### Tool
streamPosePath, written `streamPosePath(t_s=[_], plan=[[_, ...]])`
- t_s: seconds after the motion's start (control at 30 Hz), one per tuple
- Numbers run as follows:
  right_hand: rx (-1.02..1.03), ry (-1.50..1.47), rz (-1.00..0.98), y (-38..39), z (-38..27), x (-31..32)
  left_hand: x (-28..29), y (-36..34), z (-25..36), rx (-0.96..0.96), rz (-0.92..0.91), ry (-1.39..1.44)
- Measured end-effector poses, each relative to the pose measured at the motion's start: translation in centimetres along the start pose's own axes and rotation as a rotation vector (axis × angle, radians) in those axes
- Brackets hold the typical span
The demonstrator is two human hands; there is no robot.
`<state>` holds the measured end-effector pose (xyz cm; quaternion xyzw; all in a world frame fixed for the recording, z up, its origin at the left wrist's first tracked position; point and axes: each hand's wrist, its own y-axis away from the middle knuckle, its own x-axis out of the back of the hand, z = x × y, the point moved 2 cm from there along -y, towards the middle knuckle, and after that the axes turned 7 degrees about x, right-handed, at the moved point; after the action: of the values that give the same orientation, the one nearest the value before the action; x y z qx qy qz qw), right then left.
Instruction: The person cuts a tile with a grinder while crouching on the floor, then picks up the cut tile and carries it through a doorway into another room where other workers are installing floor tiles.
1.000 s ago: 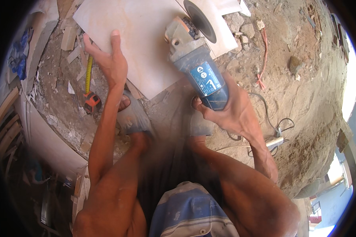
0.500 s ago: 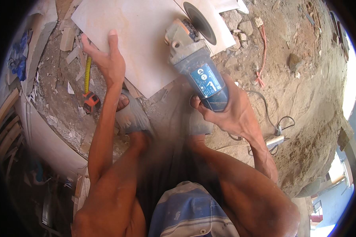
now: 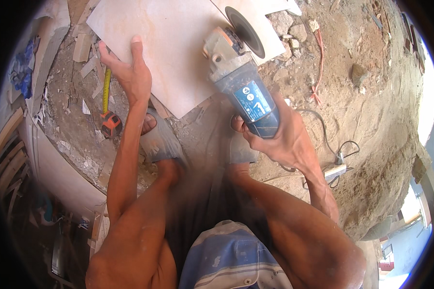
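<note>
My right hand (image 3: pixel 285 138) is wrapped round the rear body of a blue angle grinder (image 3: pixel 250 98). Its dark cutting disc (image 3: pixel 245 32) stands on edge at a dark line across a pale floor tile (image 3: pixel 166 60), near the tile's right side. My left hand (image 3: pixel 132 72) grips the tile's left edge, thumb lying on the top face and another finger out past the edge; the remaining fingers are hidden. Just below that hand, an orange and black tape measure (image 3: pixel 111 124) lies on the ground with its yellow blade drawn out.
My sandalled feet (image 3: pixel 160 139) are close to the tile's near corner. Broken stones (image 3: pixel 294 31) lie beyond its right side. On the dirt to the right are a reddish string (image 3: pixel 319 67) and a dark cable (image 3: pixel 325 132). Wood scraps (image 3: pixel 82 47) and a blue crumpled cloth (image 3: pixel 21 70) are at left.
The grinder and its disc have shifted slightly toward me along the line in the tile. My left hand stays almost where it was on the tile edge.
</note>
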<state>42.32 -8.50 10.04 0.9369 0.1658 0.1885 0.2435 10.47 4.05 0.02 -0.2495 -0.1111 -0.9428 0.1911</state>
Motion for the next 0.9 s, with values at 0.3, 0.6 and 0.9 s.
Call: streamPosePath(t_s=[0.3,0.6,0.9], plan=[[-0.004,0.031,0.016,0.9,-0.3,0.5,-0.6,-0.1,0.0,-0.004,-0.005,0.015],[-0.005,0.002,0.021,1.6,0.1,0.5,-0.5,0.0,0.3,0.008,-0.007,0.019],[0.004,0.016,0.019,2.2,0.4,0.5,-0.5,-0.1,-0.3,-0.004,0.031,0.035]])
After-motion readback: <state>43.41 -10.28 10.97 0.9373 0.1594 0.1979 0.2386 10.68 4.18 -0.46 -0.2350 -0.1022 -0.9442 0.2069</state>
